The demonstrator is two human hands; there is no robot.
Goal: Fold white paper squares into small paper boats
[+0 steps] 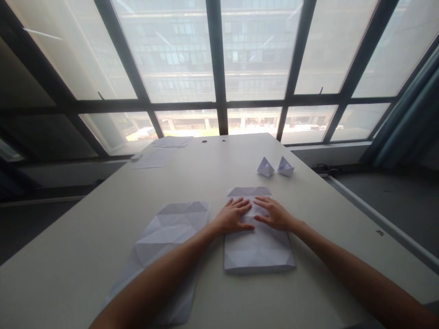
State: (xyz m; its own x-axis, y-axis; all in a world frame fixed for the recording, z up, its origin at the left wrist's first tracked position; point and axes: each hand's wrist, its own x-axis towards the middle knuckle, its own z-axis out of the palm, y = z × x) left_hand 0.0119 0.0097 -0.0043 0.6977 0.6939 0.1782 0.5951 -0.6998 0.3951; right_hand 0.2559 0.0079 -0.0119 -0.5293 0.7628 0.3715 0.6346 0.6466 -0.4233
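Observation:
A creased sheet of white paper (259,253) lies in front of me, its near edge folded over and its far corners angled in. My left hand (235,216) rests flat on the sheet's left half, fingers spread. On the right half lies my right hand (274,213), also with fingers apart, its thumb close to the left thumb. Part of the paper is hidden under both hands. Left of it, a second creased paper (171,228) is spread on the table, partly covered by my left forearm.
Two folded paper pyramids, a left one (265,167) and a right one (286,167), stand on the white table (219,173) beyond my right hand. Flat paper sheets (154,157) lie at the far left. Large windows (254,50) rise behind the table; a curtain (408,105) hangs at right.

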